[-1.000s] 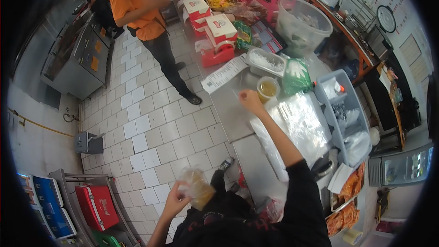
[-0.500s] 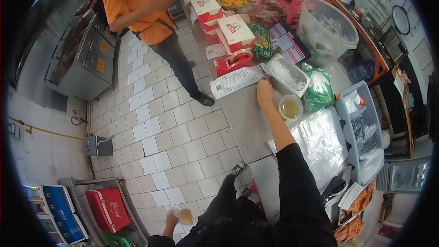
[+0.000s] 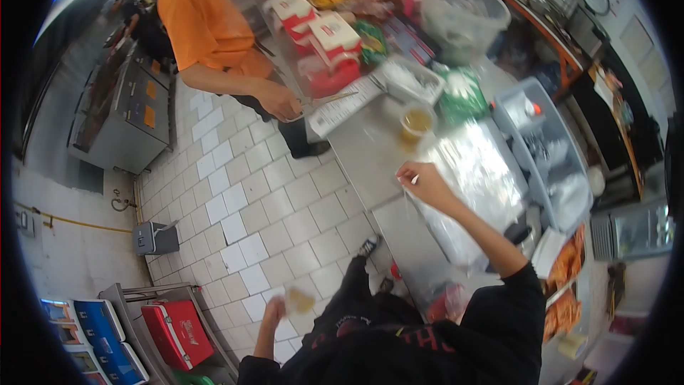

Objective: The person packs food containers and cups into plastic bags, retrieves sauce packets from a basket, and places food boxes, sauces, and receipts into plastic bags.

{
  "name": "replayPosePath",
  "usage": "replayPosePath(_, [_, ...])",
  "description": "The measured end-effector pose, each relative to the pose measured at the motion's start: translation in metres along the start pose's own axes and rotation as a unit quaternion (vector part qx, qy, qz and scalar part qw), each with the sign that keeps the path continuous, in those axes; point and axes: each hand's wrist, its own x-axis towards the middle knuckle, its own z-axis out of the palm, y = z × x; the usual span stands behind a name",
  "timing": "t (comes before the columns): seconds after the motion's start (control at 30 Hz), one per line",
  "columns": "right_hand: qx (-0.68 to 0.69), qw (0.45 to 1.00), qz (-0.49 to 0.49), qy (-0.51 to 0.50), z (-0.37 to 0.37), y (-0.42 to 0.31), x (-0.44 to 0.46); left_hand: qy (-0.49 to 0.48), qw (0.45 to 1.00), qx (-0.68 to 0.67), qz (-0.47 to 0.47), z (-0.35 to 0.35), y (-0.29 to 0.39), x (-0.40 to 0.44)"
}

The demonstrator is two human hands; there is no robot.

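My left hand (image 3: 275, 309) is closed on a small clear plastic bag of yellowish liquid (image 3: 300, 301), which hangs over the tiled floor. Above the steel table (image 3: 363, 164), my right hand (image 3: 425, 184) has its fingers pinched around a small white item too small to name. Just beyond that hand stands a clear tub of yellowish liquid (image 3: 416, 122). A stack of clear plastic bags (image 3: 474, 182) lies to its right. Behind the tub are a white-filled tray (image 3: 412, 81) and a green packet (image 3: 459, 96).
A co-worker in orange (image 3: 206, 25) stands across the table corner, one hand holding thin tongs or sticks near a printed receipt (image 3: 345, 105). Red-and-white boxes (image 3: 333, 37), a large clear bucket (image 3: 463, 18) and a grey-blue bin (image 3: 545, 157) stand along the table.
My right hand has drawn back from beside the tray toward the plastic bags, now with a small white item. The co-worker's hand has come down over the table edge. The camera view has shifted.
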Motion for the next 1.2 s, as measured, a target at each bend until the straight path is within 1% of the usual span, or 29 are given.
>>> replayPosePath(0.03, [0.014, 1.0, 0.004, -0.025, -0.019, -0.008, -0.026, -0.006, 0.994, -0.109, -0.013, 0.005, -0.001, 0.009])
replayPosePath(0.1, [0.099, 0.993, 0.063, -0.001, -0.052, -0.022, -0.077, -0.145, 0.966, -0.214, 0.002, 0.032, 0.034, -0.015])
replayPosePath(0.17, [0.227, 0.966, 0.119, 0.041, -0.081, -0.039, -0.132, -0.165, 0.948, -0.266, 0.049, 0.073, 0.071, -0.048])
replayPosePath(0.23, [0.178, 0.97, 0.157, 0.056, -0.107, -0.063, -0.187, -0.217, 0.939, -0.242, 0.116, 0.112, 0.105, -0.076])
replayPosePath(0.27, [0.041, 0.994, 0.081, 0.057, -0.116, -0.06, -0.214, -0.224, 0.938, -0.235, 0.122, 0.138, 0.125, -0.097])
replayPosePath(0.3, [0.033, 0.99, 0.123, 0.069, -0.121, -0.065, -0.24, -0.231, 0.937, -0.229, 0.129, 0.164, 0.142, -0.116])
replayPosePath(0.37, [0.012, 0.992, 0.098, 0.08, -0.124, -0.074, -0.288, -0.343, 0.903, -0.183, 0.181, 0.203, 0.162, -0.132])
replayPosePath(0.4, [0.009, 0.991, 0.1, 0.087, -0.124, -0.085, -0.306, -0.351, 0.897, -0.174, 0.201, 0.227, 0.173, -0.144])
replayPosePath(0.43, [-0.032, 0.986, 0.153, 0.053, -0.124, -0.101, -0.324, -0.36, 0.891, -0.165, 0.222, 0.25, 0.179, -0.152])
replayPosePath(0.47, [-0.072, 0.976, 0.205, 0.018, -0.122, -0.111, -0.339, -0.372, 0.886, -0.086, 0.262, 0.266, 0.18, -0.15])
replayPosePath(0.5, [-0.075, 0.976, 0.205, 0.025, -0.117, -0.11, -0.353, -0.382, 0.874, -0.007, 0.301, 0.281, 0.181, -0.148])
replayPosePath(0.57, [-0.145, 0.966, 0.21, 0.038, -0.102, -0.098, -0.377, -0.404, 0.848, 0.099, 0.328, 0.321, 0.181, -0.167])
replayPosePath(0.63, [-0.122, 0.967, 0.22, 0.049, -0.086, -0.099, -0.393, -0.43, 0.827, 0.119, 0.342, 0.349, 0.169, -0.175])
replayPosePath(0.7, [-0.031, 0.986, 0.147, 0.07, -0.062, -0.096, -0.406, -0.435, 0.801, 0.207, 0.354, 0.368, 0.151, -0.18])
replayPosePath(0.73, [-0.032, 0.986, 0.144, 0.073, -0.049, -0.094, -0.406, -0.452, 0.779, 0.242, 0.361, 0.379, 0.139, -0.178])
replayPosePath(0.77, [-0.029, 0.978, 0.16, 0.128, -0.033, -0.092, -0.402, -0.468, 0.755, 0.277, 0.366, 0.388, 0.127, -0.178])
replayPosePath(0.8, [-0.025, 0.967, 0.174, 0.183, -0.022, -0.089, -0.398, -0.46, 0.735, 0.321, 0.381, 0.397, 0.121, -0.189])
replayPosePath(0.83, [-0.026, 0.967, 0.173, 0.186, -0.015, -0.087, -0.396, -0.451, 0.712, 0.364, 0.395, 0.404, 0.115, -0.2])
replayPosePath(0.9, [0.005, 0.959, 0.206, 0.195, -0.008, -0.082, -0.391, -0.459, 0.715, 0.34, 0.402, 0.415, 0.096, -0.207])
replayPosePath(0.93, [0.014, 0.957, 0.187, 0.22, -0.005, -0.082, -0.389, -0.467, 0.72, 0.316, 0.405, 0.418, 0.093, -0.209])
replayPosePath(0.97, [0.014, 0.957, 0.187, 0.223, -0.004, -0.079, -0.39, -0.468, 0.718, 0.317, 0.406, 0.42, 0.095, -0.21])
replayPosePath(1.03, [0.161, 0.931, 0.173, 0.277, -0.003, -0.068, -0.395, -0.451, 0.663, 0.474, 0.363, 0.428, 0.106, -0.22])
replayPosePath(1.07, [0.16, 0.931, 0.174, 0.279, -0.006, -0.063, -0.399, -0.453, 0.662, 0.474, 0.364, 0.429, 0.099, -0.208])
replayPosePath(1.13, [0.231, 0.912, 0.126, 0.316, -0.013, -0.056, -0.406, -0.509, 0.683, 0.378, 0.363, 0.431, 0.083, -0.18])
replayPosePath(1.17, [0.23, 0.911, 0.127, 0.317, -0.016, -0.059, -0.406, -0.511, 0.682, 0.378, 0.362, 0.432, 0.077, -0.177])
replayPosePath(1.2, [0.202, 0.916, 0.145, 0.315, -0.02, -0.065, -0.407, -0.516, 0.705, 0.315, 0.37, 0.435, 0.072, -0.181])
